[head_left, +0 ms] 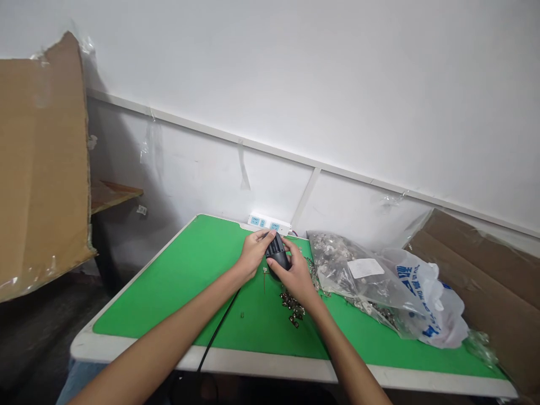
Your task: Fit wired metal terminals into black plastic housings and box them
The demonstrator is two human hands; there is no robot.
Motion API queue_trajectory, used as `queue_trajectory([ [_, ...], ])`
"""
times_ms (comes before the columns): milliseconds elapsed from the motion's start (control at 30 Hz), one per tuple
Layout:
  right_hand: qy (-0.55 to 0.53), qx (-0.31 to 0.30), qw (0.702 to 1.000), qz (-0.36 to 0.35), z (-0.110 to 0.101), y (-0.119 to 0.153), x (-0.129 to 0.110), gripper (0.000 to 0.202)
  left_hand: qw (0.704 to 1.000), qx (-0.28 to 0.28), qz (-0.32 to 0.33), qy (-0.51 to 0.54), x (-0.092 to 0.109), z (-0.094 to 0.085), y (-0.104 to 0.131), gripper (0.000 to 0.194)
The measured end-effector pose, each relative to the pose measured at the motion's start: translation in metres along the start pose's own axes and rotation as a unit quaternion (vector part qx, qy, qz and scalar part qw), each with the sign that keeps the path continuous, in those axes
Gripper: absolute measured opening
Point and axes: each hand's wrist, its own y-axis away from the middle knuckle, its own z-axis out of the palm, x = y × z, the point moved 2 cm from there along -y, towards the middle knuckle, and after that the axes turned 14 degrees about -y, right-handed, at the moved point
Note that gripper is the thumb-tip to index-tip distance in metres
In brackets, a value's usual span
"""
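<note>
The left hand (pixel 253 254) and right hand (pixel 297 272) grasp a black device (pixel 276 256) between them, above the green desk (pixel 177 275). Handling seems under way; loose metal parts (pixel 292 308) lie unsorted near the right hand, a filled plastic bag (pixel 335 264) beyond.

One camera, worn on the person's head, looks forward and down over the near edge of the green tabletop (pixel 169 281) toward the white wall (pixel 295 73) that fills the upper half. It is close enough that both forearms (pixel 169 334) enter large from the bottom edge, while the left grip (pixel 252 252) and right grip (pixel 297 271) sit smaller, just below centre. The wall trim (pixel 274 151) runs aslant, falling to the right, so the frame seems tilted
</note>
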Motion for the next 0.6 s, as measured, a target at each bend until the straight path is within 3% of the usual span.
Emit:
queue_trajectory([
  [100,0.032,-0.022,0.999,-0.011,-0.002,0.001,0.003,0.071,1.0,0.025,-0.001,0.012,-0.003,0.002,0.001,0.063],
  [233,0.069,-0.074,0.994,-0.033,0.0,0.005,0.005,0.098,0.999,0.046,0.014,-0.001,0.0,0.001,0.001,0.059],
  [367,0.071,-0.014,0.995,-0.062,-0.004,0.004,0.007,0.075,0.998,0.061,0.015,-0.032,0.001,-0.003,-0.001,0.053],
  [500,-0.029,0.057,0.998,-0.005,-0.029,-0.008,0.012,0.061,0.997,0.063,0.016,-0.047,0.004,-0.007,0.0,0.056],
  [600,-0.191,0.031,0.979,0.06,-0.051,-0.015,0.011,0.063,0.987,0.041,0.109,-0.115,0.013,-0.004,0.011,0.052],
])
